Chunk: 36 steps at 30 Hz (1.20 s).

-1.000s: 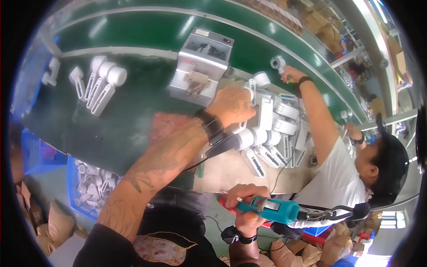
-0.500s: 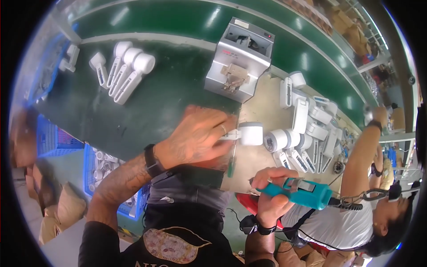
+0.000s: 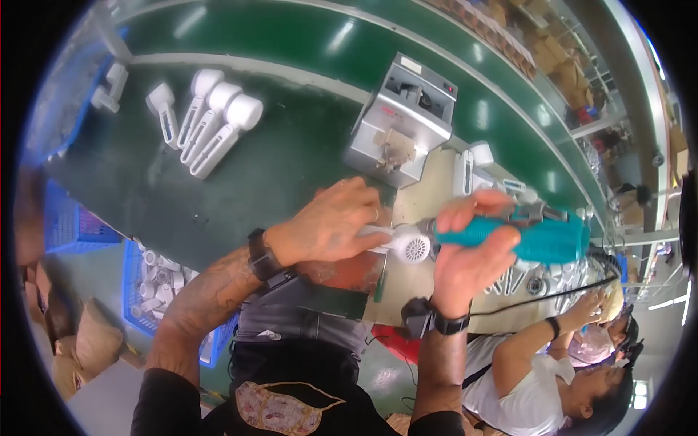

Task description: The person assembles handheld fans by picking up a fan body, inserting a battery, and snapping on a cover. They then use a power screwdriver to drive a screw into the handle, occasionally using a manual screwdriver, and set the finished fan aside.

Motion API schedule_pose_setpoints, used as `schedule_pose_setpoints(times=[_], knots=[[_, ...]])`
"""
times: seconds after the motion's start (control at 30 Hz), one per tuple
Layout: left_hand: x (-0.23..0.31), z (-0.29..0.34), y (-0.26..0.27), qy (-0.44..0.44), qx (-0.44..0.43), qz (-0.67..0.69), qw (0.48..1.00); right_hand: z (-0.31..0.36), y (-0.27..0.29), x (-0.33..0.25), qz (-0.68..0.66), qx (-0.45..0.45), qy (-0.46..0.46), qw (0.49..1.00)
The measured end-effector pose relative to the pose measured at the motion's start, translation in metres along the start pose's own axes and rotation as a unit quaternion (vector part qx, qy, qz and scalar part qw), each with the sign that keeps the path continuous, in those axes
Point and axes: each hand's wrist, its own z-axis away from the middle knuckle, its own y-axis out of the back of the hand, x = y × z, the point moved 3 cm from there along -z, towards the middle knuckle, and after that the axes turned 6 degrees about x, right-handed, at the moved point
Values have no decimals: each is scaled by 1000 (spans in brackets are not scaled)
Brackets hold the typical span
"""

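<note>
My left hand is closed round the handle of a white handheld device, which looks like a small hair dryer. Its round head with a vented grille points toward the right. A teal electric screwdriver lies nearly level in my right hand, fingers wrapped about its front part. The screwdriver's nose is close to the device's head; I cannot tell whether they touch. Beyond my hands stands a grey metal machine with an open top.
Several similar white devices lie in a row at the far left. More white devices sit at the right, partly behind my right hand. A blue basket of white parts is at the lower left. A co-worker sits at my right.
My right hand has lifted the electric screwdriver up and over the bench, close to the white device. The device has turned, so its vented grille now shows.
</note>
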Motion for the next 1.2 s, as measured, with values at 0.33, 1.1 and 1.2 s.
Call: schedule_pose_setpoints(times=[0.33,1.1,1.2], knots=[[-5,19,-1,-8,50,-11,999,-65,-53,66,74,-46,37,996],[-13,18,-4,13,37,-8,999,0,-16,32,53,-48,-37,997],[-11,20,-6,14,41,-8,999,5,-13,31,42,-54,-45,997]])
